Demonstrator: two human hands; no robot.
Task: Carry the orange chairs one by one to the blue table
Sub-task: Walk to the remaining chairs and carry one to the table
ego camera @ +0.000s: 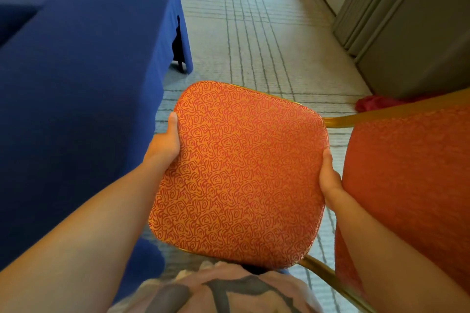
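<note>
An orange chair [239,173] with a swirl-patterned seat and gold metal frame is held in front of me, its backrest [407,185] at the right. My left hand [166,141] grips the seat's left edge, thumb on top, fingers hidden underneath. My right hand [329,180] grips the seat's right edge between seat and backrest, its fingers hidden too. The blue table [84,84], covered in a blue cloth, stands directly left of the chair, close to my left arm.
Pale carpet [254,33] with dark grid lines stretches ahead. A grey folding wall panel [407,28] stands at the right. A red cloth [373,103] lies on the floor by the panel's base. Dark furniture legs show at the far top.
</note>
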